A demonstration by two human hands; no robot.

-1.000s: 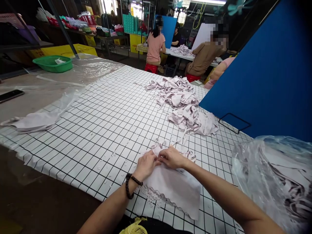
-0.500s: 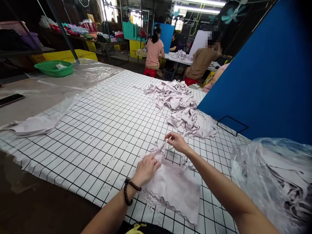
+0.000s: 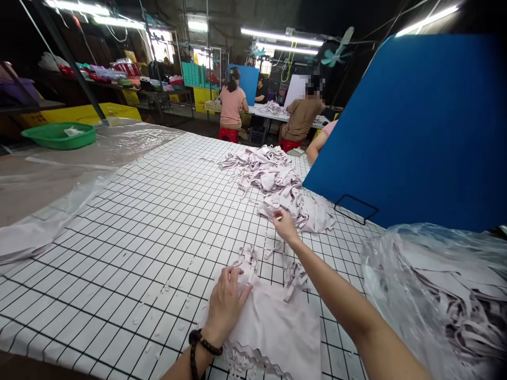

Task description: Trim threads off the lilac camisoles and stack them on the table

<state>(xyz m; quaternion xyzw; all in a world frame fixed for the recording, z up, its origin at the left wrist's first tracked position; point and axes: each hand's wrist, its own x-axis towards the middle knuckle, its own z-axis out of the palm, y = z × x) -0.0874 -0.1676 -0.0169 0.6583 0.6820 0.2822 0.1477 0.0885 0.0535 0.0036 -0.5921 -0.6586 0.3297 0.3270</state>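
A pale pinkish-grey camisole (image 3: 281, 322) lies spread on the table before me, its thin straps (image 3: 249, 258) bunched at the far end and a wavy edge nearest me. My left hand (image 3: 226, 301) rests on its upper left corner beside a strap, thumb apart from the bent fingers. Above the table, past the camisole, my right hand (image 3: 285, 226) is raised with fingertips pinched together. A tiny whitish bit shows at those fingertips, too small to name. Behind that hand lies a heap of similar garments (image 3: 312, 211).
Small white scraps dot the grid-patterned tablecloth (image 3: 158, 227). A clear plastic bag (image 3: 380, 274) of garments stands at right, below a blue panel (image 3: 407, 137) and a black wire stand (image 3: 356, 208). A green basket (image 3: 59, 137) is far left. Several people sit beyond.
My right hand has left the strap and moved forward, away from the camisole. My left hand stays on the fabric with its fingers more bent. The view has tilted up.
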